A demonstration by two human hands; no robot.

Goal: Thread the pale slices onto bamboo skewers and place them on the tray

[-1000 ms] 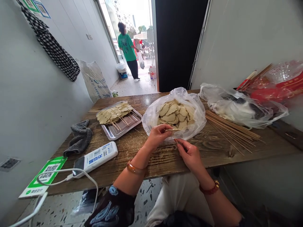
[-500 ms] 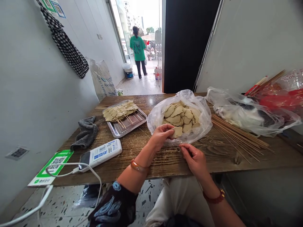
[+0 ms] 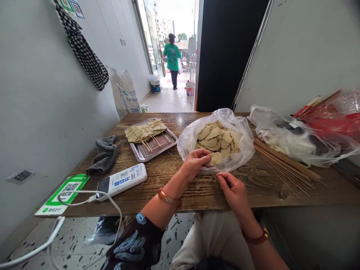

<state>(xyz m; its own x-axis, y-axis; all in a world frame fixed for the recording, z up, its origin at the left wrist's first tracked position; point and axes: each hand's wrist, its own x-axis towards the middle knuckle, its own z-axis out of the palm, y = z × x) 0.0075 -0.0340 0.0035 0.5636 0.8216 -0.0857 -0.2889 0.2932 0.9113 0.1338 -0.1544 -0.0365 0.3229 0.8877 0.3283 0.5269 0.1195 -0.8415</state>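
Left hand, fingers curled, pinches a pale flat slice at the near edge of the clear plastic bag; the bag, directly beyond the hand, lies open and is heaped with like slices. Right hand, just beside and nearer the body than the left, is closed with thumb and fingertips pressed together on a thin skewer end just below the held slice; how far the stick runs into the palm cannot be told. Both hands are over the wooden tabletop. To the left of the left hand: a steel tray bearing finished skewers, a grey cloth, and a white handset. To the right of the right hand: a bundle of bare bamboo sticks.
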